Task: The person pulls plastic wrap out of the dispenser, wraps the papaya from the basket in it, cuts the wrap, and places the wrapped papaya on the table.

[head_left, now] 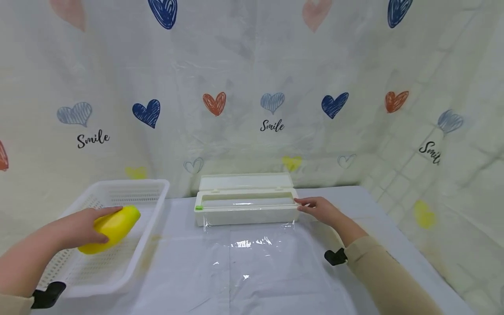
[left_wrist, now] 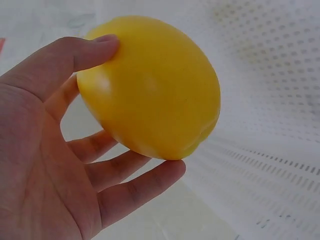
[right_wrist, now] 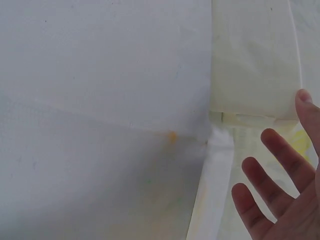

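In the head view my left hand (head_left: pixel 84 227) holds a smooth yellow fruit (head_left: pixel 114 229) over the white perforated basket (head_left: pixel 159 218). The left wrist view shows the thumb on one side of the fruit (left_wrist: pixel 150 90) and fingers under the other. A cream cling film dispenser (head_left: pixel 246 216) stands at the back of the table with its lid raised. Clear film (head_left: pixel 252 249) stretches from its front across the tabletop. At the dispenser's right end, my right hand (head_left: pixel 319 210) touches the corner with its fingertips; its fingers (right_wrist: pixel 272 142) are spread and loosely bent.
A small green piece (head_left: pixel 199 207) sits at the dispenser's left front corner. The white-covered table (head_left: pixel 177 271) meets a curtain (head_left: pixel 236 57) printed with hearts behind it and along the right. The basket's walls rise around the left hand's area.
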`<action>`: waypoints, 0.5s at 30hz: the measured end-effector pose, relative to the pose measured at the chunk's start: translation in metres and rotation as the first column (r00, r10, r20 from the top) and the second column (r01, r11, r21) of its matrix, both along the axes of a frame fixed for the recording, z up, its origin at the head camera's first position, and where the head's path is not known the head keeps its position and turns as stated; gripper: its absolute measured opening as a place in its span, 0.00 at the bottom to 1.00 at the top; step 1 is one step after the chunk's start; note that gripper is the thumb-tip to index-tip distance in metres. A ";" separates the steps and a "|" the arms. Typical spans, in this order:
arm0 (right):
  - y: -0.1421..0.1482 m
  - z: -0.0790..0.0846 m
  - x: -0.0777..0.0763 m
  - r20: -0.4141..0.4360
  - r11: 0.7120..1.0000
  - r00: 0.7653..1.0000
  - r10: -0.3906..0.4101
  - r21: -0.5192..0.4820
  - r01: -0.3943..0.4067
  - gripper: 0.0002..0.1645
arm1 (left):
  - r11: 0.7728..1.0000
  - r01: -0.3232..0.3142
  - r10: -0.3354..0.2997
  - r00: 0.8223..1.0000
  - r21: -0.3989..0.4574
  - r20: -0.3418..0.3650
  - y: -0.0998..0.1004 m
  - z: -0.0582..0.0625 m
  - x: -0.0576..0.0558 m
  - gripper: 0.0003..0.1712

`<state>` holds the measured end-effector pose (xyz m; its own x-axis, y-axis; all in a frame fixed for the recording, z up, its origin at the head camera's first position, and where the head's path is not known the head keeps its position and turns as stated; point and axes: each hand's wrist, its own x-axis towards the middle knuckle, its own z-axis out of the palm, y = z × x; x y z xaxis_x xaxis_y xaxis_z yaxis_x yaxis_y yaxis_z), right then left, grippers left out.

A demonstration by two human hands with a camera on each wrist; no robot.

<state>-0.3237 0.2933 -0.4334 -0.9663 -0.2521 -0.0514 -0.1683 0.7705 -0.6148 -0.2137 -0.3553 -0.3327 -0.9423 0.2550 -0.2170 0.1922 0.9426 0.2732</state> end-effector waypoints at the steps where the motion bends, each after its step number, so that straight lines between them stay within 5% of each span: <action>1: -0.002 -0.001 0.000 0.010 1.000 1.000 -0.005 -0.004 0.005 0.29 | 1.000 -0.001 0.001 1.000 -0.005 -0.019 0.000 0.003 0.002 0.50; 8: -0.006 0.001 0.000 0.055 0.999 0.998 -0.039 0.005 0.039 0.29 | 0.999 -0.034 0.034 0.997 -0.006 -0.071 0.017 0.022 0.016 0.53; 15: -0.003 0.004 -0.002 0.057 0.999 0.998 -0.036 0.024 0.034 0.29 | 0.999 0.015 -0.011 0.992 0.034 -0.124 0.058 0.031 0.026 0.50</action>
<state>-0.3254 0.2906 -0.4294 -0.9698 -0.2162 -0.1126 -0.1057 0.7894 -0.6047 -0.1879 -0.2978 -0.3013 -0.9578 0.2730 -0.0900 0.2389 0.9301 0.2792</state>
